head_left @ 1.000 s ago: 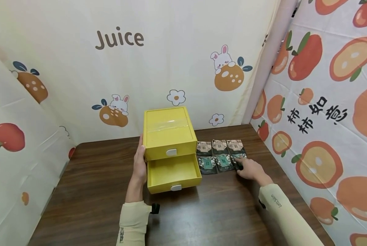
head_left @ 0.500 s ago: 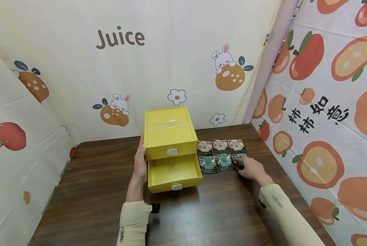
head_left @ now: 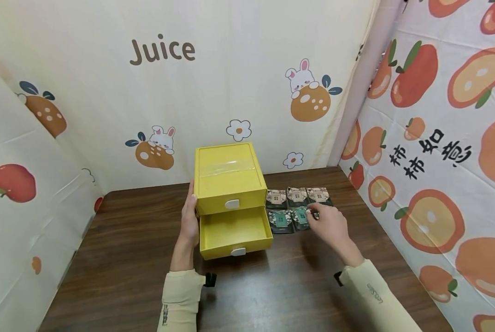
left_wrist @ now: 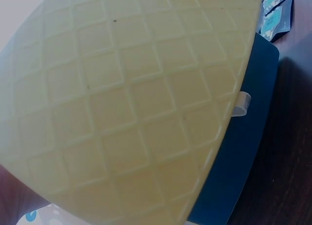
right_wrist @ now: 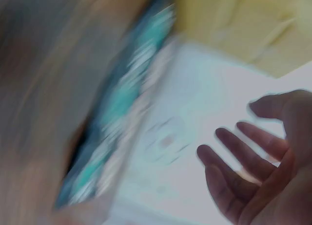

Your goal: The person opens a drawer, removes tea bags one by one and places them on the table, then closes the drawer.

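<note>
A yellow two-drawer box (head_left: 228,177) stands on the table, its lower drawer (head_left: 236,252) pulled out and bare inside. Along the box's left side lies my left hand (head_left: 188,221), fingers extended against the wall and thumb near the front corner. In the left wrist view, the quilted side wall (left_wrist: 126,103) fills most of the picture. My right hand (head_left: 329,226) hovers above the right end of the green-labelled sachets (head_left: 280,221), hiding most of the rightmost one. The right wrist view shows that hand (right_wrist: 273,176) with loosely bent, spread fingers and nothing between them.
Behind the green sachets runs a row of three beige-labelled sachets (head_left: 297,197), close to the box's right side. Printed cloth (head_left: 239,83) hangs behind the table, with more at both sides. Dark wooden tabletop (head_left: 264,286) extends in front.
My right hand has lifted off the rightmost green sachet and shifted slightly left and up. The left hand, box and drawer have stayed in place.
</note>
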Demonstrator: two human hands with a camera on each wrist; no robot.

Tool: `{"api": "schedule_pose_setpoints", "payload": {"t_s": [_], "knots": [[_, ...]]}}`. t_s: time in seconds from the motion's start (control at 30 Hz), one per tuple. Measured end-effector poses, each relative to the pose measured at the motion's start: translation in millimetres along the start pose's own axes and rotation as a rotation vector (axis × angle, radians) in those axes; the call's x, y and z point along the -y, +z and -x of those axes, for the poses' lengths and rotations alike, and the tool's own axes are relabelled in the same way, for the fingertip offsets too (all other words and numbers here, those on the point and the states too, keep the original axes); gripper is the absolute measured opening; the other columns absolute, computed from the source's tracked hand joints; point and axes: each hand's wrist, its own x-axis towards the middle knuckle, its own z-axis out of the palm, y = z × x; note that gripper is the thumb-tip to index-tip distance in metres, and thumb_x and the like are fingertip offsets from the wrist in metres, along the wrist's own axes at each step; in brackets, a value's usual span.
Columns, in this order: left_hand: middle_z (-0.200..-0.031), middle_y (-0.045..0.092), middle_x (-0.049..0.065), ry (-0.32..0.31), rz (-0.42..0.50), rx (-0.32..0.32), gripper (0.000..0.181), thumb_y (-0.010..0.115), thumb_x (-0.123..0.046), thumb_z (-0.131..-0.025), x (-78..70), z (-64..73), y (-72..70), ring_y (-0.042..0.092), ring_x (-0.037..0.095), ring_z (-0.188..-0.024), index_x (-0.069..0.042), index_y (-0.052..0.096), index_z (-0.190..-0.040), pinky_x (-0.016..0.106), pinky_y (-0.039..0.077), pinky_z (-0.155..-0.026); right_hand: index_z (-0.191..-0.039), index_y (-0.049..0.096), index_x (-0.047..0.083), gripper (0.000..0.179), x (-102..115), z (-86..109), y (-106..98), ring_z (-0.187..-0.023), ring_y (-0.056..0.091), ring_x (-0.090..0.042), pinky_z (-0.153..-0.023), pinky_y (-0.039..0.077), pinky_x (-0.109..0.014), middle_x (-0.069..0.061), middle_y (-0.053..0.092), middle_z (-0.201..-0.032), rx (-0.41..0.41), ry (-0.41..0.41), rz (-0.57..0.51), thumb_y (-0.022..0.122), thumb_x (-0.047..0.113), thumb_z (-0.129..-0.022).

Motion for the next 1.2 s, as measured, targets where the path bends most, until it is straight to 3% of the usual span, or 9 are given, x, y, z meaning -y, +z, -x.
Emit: {"api": "schedule_pose_setpoints", "payload": {"t_s": [0.23,0.5,0.63,0.77,0.87,1.03,1.2], "knots": [[-0.162,0.003,0.007,0.022,0.016,0.006,0.053,0.016,-0.016,-0.106,2.4,-1.2,-1.6,0.003,0.017,-0.146,-0.006,0.004,-0.156,0.047,0.001,-0.115,-0.093,0.074,0.018,0.01,80.5,26.6,-16.6,-0.037,0.04,-0.004,-0.034,0.031,-0.028,0.005,0.069,-0.074,-0.096,-0.06,-0.101,0.068,0.024,-0.088],[-0.162,0.003,0.005,0.006,0.018,0.004,0.053,0.016,-0.017,-0.106,3.1,-2.3,-0.5,0.003,0.016,-0.146,-0.009,0.004,-0.157,0.046,0.002,-0.115,-0.091,0.074,0.018,0.008,133.2,51.7,-8.2,-0.046,0.048,0.003,-0.037,0.035,-0.021,0.01,0.069,-0.073,-0.07,-0.135,-0.105,0.073,0.024,-0.085],[-0.162,0.002,0.006,0.01,0.018,0.006,0.053,0.016,-0.016,-0.106,1.9,-3.9,1.5,0.003,0.017,-0.146,-0.008,0.004,-0.157,0.046,0.002,-0.115,-0.086,0.072,0.018,0.008,150.9,64.2,4.1,-0.048,0.049,0.0,-0.04,0.036,-0.02,0.011,0.066,-0.069,-0.034,-0.174,-0.099,0.074,0.025,-0.083],[-0.162,0.003,0.006,0.015,0.003,-0.001,0.053,0.016,-0.016,-0.106,1.9,-5.1,2.0,0.004,0.017,-0.146,-0.006,0.004,-0.156,0.046,0.002,-0.115,-0.08,0.067,0.018,0.014,164.5,75.1,19.2,-0.045,0.043,-0.004,-0.039,0.033,-0.022,0.013,0.054,-0.058,0.011,-0.198,-0.049,0.073,0.029,-0.084],[-0.162,0.004,0.005,0.018,0.012,-0.004,0.053,0.016,-0.016,-0.106,2.7,-4.9,1.6,0.005,0.016,-0.146,-0.007,0.004,-0.156,0.045,0.003,-0.115,-0.075,0.061,0.015,0.025,171.5,81.1,31.1,-0.041,0.039,-0.009,-0.036,0.03,-0.026,0.008,0.044,-0.052,0.082,-0.17,0.032,0.069,0.035,-0.088],[-0.162,0.006,0.004,0.006,0.042,-0.007,0.053,0.017,-0.017,-0.105,4.4,-4.0,0.8,0.008,0.013,-0.145,-0.011,0.005,-0.157,0.042,0.006,-0.115,-0.071,0.057,0.009,0.042,177.2,85.0,54.5,-0.043,0.045,-0.021,-0.037,0.035,-0.035,-0.002,0.046,-0.053,0.18,-0.091,0.195,0.061,0.046,-0.093],[-0.162,0.006,0.004,-0.002,0.046,-0.013,0.053,0.017,-0.017,-0.105,4.0,-2.9,0.0,0.008,0.014,-0.145,-0.015,0.006,-0.157,0.043,0.006,-0.115,-0.064,0.051,0.009,0.052,181.2,81.9,77.3,-0.042,0.047,-0.023,-0.037,0.036,-0.037,-0.004,0.045,-0.052,0.181,-0.013,0.308,0.054,0.052,-0.094]]}}
